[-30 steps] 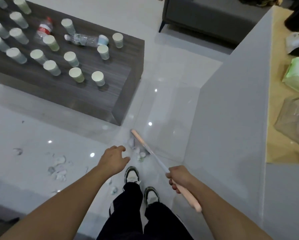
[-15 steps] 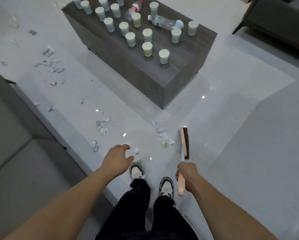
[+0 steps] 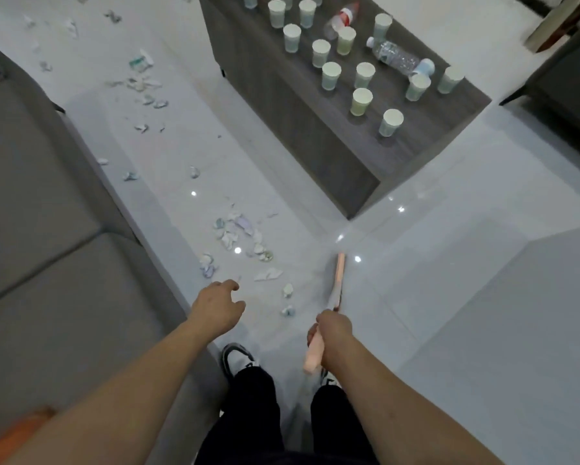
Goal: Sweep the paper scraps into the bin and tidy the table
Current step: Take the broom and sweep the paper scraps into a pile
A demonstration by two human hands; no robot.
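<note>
The paper scraps [image 3: 239, 234] lie strewn on the floor [image 3: 449, 203] between the sofa [image 3: 30, 203] and the table [image 3: 302, 105] of cups, just ahead of your pink brush [image 3: 338, 280], its handle clamped in your right hand [image 3: 333, 328], while your left hand [image 3: 218, 305] hovers, fingers loosely curled, holding nothing.

One head-worn camera is looking steeply down from standing height, facing forward past the left hand [image 3: 218, 305] toward the table [image 3: 292, 105] far ahead
</note>
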